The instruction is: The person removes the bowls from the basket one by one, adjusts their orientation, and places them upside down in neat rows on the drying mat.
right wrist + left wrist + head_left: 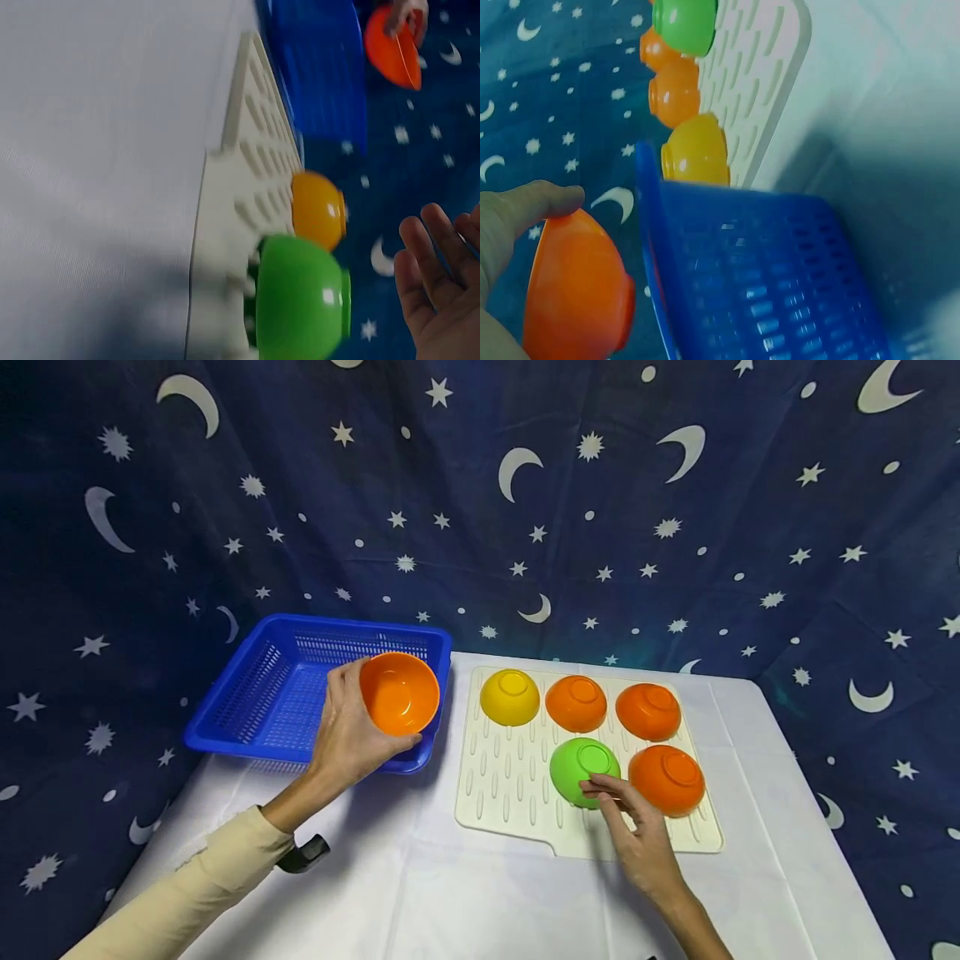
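Note:
An orange bowl [401,693] is held by its rim in my left hand [348,718], over the right side of the blue basket [225,747]. Its open side faces the head camera. The left wrist view shows this orange bowl [577,292] gripped just beside the basket wall [742,262]. My right hand [637,835] hovers near an upside-down green bowl [573,764], overlapping it in the head view. Seen from the right wrist, the right fingers [442,247] are relaxed and apart from the green bowl [296,300].
On the cream drying mat [495,793], a yellow bowl [510,697] and three orange bowls, including one [666,781] right of the green, lie upside down. A white cloth [465,893] covers the table. Behind hangs a dark blue curtain [465,460] with moons and stars.

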{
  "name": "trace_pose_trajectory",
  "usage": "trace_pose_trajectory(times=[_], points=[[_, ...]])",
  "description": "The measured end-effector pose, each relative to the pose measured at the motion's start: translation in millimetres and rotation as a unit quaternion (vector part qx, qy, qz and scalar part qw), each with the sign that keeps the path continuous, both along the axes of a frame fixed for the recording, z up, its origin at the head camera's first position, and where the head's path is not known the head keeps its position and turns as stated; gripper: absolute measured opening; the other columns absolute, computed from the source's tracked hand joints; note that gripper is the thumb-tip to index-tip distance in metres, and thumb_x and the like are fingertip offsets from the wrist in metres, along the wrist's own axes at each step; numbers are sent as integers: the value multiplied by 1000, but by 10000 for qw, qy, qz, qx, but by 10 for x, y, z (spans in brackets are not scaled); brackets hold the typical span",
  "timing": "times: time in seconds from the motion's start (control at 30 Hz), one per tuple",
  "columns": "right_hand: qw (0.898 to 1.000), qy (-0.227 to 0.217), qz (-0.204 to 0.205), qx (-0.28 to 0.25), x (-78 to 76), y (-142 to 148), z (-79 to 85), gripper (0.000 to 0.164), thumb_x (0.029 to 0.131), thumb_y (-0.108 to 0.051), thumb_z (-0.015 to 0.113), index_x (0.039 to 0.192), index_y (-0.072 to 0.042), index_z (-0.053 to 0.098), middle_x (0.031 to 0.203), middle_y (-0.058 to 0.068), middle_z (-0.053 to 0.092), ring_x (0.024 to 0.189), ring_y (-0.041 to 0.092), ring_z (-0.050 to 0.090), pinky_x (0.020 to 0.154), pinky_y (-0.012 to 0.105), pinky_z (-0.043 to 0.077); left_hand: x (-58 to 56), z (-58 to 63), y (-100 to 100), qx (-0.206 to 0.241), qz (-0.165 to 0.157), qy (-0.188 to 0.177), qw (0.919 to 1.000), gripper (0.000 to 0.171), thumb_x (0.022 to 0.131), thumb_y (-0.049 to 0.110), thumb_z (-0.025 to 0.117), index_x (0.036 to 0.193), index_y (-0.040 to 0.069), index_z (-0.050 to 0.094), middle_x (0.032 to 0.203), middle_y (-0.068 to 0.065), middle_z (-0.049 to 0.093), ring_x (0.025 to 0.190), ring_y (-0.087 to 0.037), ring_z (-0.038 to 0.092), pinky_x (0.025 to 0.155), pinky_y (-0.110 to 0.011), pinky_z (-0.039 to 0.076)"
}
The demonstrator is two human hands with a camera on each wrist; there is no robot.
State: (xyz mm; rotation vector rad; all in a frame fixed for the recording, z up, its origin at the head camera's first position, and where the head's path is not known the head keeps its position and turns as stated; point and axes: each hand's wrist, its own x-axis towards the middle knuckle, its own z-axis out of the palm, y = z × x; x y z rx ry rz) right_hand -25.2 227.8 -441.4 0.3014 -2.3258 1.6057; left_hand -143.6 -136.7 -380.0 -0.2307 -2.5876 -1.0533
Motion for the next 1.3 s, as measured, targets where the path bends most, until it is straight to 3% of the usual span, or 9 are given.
trace_pose_trajectory(times=[0.17,0.27,0.37,0.53,0.77,0.97,1.03,1.17,1.3], points=[[9977,-327,563,-163,-112,-241,-50,24,106,-3,51,126,4,62,116,9,71,106,20,66,91,21,49,60,-83,112,-226,-344,641,9971,118,51,33,100,147,2,39,136,-24,40,119,-44,47,94,-61,46],[9950,-562,820,-69,-172,-348,-78,24,106,-8,52,127,-2,64,118,8,70,109,20,65,92,25,49,91,-141,161,-579,-644,1330,9873,114,52,35,99,145,-1,42,135,-26,43,116,-44,48,88,-57,46],[9892,-902,1151,107,-227,-440,-99,28,107,-13,53,132,-4,62,126,10,67,115,21,63,96,29,47,133,-208,206,-1198,-981,2174,9637,108,56,37,97,141,-4,45,133,-26,47,113,-43,51,84,-53,46],[9719,-1359,1913,-188,-301,-578,-119,38,111,-17,42,145,0,49,137,20,59,124,35,58,101,36,47,248,-331,326,-2141,-1536,3207,9098,101,58,35,97,137,-5,49,130,-24,51,115,-40,54,83,-50,49],[9455,-1611,2637,-1028,-300,-713,-165,49,113,-26,14,145,4,36,129,31,56,114,44,59,95,48,52,378,-516,519,-2756,-2081,3497,8709,94,62,30,92,140,2,48,136,-16,49,111,-36,50,78,-42,45],[9319,-2204,2409,-1580,-311,-728,-192,73,109,-46,3,141,13,33,123,37,57,109,45,61,88,45,55,403,-680,582,-2979,-2184,4123,8328,48,92,11,59,140,5,53,137,-13,50,109,-33,49,75,-38,44],[9323,-2292,2321,-1565,-329,-715,-201,75,109,-47,4,140,14,33,121,37,58,108,46,61,87,43,55,411,-713,603,-2912,-2280,4142,8316,48,93,13,60,140,4,53,138,-14,51,110,-34,50,76,-39,44],[9402,-2330,2045,-1409,-355,-697,-226,71,111,-44,8,136,15,37,118,35,60,107,46,61,88,41,55,462,-727,640,-2675,-2626,3549,8564,76,81,32,79,144,2,50,141,-16,48,118,-36,48,85,-44,43],[9490,-2269,1654,-1432,-362,-687,-248,68,111,-45,10,135,10,41,124,33,60,110,47,60,90,46,54,499,-724,681,-2398,-2911,2989,8766,85,80,43,80,146,1,48,146,-16,46,134,-38,43,99,-48,41]])
